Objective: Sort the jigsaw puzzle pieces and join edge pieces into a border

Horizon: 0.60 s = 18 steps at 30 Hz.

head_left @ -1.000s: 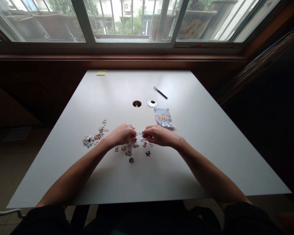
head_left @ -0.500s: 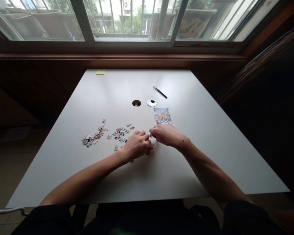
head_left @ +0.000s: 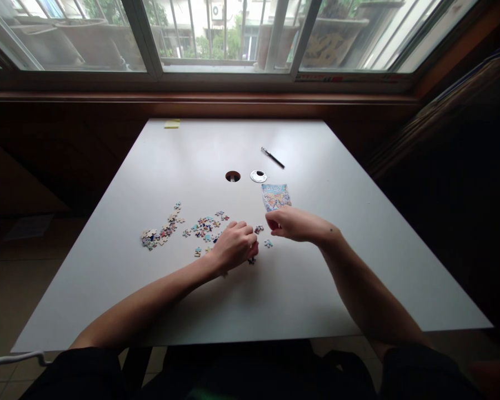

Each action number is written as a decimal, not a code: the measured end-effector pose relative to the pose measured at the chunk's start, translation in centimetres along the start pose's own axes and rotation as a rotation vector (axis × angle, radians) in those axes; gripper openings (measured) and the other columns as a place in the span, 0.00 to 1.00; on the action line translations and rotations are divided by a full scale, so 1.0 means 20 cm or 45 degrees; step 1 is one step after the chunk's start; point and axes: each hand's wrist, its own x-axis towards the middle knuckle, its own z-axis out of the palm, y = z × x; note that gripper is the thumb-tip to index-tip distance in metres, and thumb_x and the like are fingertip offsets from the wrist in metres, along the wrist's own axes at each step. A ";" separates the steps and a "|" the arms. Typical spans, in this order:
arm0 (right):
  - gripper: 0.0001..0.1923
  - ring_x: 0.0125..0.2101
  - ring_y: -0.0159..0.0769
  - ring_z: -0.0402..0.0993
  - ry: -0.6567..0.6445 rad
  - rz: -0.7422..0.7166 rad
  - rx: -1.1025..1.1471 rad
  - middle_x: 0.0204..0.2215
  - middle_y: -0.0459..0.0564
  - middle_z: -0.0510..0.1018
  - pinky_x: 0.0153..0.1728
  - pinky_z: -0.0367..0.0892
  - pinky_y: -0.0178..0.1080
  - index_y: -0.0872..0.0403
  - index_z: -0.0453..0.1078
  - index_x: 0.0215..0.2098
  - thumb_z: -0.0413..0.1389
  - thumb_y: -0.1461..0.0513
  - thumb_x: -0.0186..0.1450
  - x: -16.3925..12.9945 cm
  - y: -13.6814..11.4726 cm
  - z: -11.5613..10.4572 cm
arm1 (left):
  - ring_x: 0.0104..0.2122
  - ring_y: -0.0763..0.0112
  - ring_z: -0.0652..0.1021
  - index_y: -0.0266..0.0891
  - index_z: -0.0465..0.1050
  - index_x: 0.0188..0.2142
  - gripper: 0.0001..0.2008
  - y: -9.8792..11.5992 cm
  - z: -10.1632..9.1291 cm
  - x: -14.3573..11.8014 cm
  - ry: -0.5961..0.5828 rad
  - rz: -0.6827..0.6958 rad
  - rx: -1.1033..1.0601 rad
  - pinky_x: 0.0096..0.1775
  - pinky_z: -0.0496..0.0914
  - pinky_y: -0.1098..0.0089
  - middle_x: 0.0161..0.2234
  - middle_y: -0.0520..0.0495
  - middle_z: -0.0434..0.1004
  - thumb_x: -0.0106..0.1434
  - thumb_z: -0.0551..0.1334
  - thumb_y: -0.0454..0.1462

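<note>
Right hand (head_left: 296, 224) has pulled right since half a second ago, exposing two small loose jigsaw pieces (head_left: 263, 236); fingers curled, grip unclear. Left hand (head_left: 234, 246) stays curled over the scattered colourful jigsaw pieces (head_left: 206, 229) mid white worktop (head_left: 358, 233). Printed picture card (head_left: 275, 196) just beyond; black pen (head_left: 273, 158) farther back.

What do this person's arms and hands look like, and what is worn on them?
Both forearms are bare to the elbow; dark, apparently black sleeves begin near the picture's bottom edge. The left hand and right hand wear no gloves, and no rings or watch can be seen.
</note>
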 end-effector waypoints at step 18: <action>0.05 0.31 0.33 0.70 0.022 -0.019 0.035 0.33 0.51 0.79 0.30 0.57 0.34 0.55 0.75 0.38 0.59 0.64 0.62 0.12 0.05 0.08 | 0.38 0.63 0.73 0.38 0.76 0.30 0.13 -0.02 0.01 -0.02 -0.005 -0.103 -0.097 0.43 0.64 0.61 0.34 0.45 0.78 0.70 0.60 0.41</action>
